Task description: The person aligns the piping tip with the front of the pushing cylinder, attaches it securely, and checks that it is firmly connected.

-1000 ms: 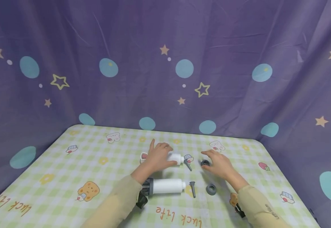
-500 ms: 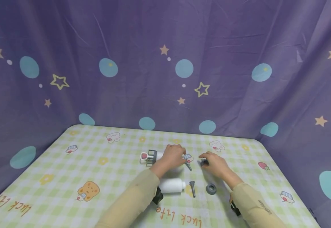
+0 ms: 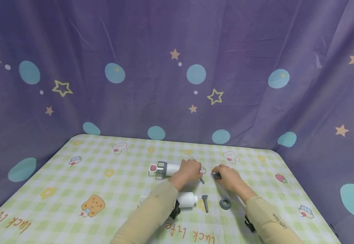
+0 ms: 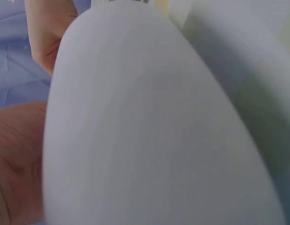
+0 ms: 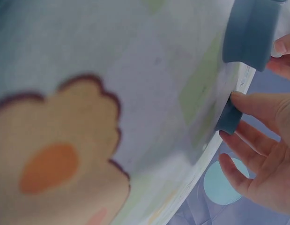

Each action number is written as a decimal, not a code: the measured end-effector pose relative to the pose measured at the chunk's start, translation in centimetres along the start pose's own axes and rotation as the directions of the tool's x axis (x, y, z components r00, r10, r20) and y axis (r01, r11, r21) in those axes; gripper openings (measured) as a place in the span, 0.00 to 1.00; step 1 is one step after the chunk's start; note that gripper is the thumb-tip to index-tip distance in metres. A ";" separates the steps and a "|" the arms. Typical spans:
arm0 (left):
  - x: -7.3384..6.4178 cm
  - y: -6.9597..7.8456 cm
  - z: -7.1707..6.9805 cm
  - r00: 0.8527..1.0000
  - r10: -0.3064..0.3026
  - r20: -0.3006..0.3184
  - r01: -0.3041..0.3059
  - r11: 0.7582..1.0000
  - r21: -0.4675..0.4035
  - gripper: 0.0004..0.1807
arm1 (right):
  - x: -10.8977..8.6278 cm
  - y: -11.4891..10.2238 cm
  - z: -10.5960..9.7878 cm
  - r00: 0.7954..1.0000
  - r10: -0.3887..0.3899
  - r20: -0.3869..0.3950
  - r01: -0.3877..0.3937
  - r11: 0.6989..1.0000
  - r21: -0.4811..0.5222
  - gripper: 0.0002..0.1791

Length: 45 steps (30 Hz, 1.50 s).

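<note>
Two white syringe barrels with grey handle ends lie on the table, the far barrel (image 3: 172, 168) and the near barrel (image 3: 187, 199). My left hand (image 3: 190, 170) bends over the far barrel's tip; a grey nozzle (image 3: 202, 181) shows below its fingers. Whether those fingers pinch the nozzle, I cannot tell. In the left wrist view a white barrel (image 4: 145, 112) hides most of the scene. My right hand (image 3: 229, 178) pinches a small grey ring (image 5: 230, 115) between thumb and fingers, low at the table. Another grey ring (image 3: 225, 203) lies nearer, beside a second grey nozzle (image 3: 205, 203).
A green and white checked cloth (image 3: 110, 210) with printed cartoons covers the table. Behind it hangs a purple curtain (image 3: 152, 101) with stars and blue spots. My left sleeve (image 3: 146, 211) crosses over the near syringe's handle end.
My left hand has moved right along the far barrel to its tip and nozzle, uncovering the grey handle. The right hand's fingers have closed in on the far ring.
</note>
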State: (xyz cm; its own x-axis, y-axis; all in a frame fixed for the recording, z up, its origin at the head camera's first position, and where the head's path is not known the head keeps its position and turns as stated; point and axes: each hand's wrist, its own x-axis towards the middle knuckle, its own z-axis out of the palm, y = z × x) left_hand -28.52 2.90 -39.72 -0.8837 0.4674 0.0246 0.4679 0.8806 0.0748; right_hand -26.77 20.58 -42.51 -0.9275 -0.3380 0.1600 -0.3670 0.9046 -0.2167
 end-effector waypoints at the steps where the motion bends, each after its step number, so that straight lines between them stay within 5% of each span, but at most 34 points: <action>1: 0.1 0.1 0.1 1.000 -0.006 0.000 0.006 1.000 -0.002 0.09 | 0.0 0.0 0.1 1.000 -0.004 -0.005 0.004 1.000 0.001 0.17; 22: 0.4 0.5 0.9 0.998 -0.043 -0.043 0.048 0.993 0.107 0.12 | -0.2 0.1 0.1 0.996 -0.006 -0.091 0.015 0.995 0.098 0.15; 45: 0.6 0.1 0.6 0.993 0.015 -0.119 -0.016 1.000 -0.004 0.09 | -0.4 -0.2 -0.6 0.995 0.034 -0.093 -0.019 0.987 0.159 0.22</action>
State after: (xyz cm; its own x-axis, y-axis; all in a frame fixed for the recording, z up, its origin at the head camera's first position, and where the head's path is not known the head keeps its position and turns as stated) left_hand -29.03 3.33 -40.33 -0.8716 0.4684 0.1447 0.4820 0.8727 0.0782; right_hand -26.31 20.64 -41.96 -0.9286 -0.2816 0.2416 -0.3564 0.8581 -0.3697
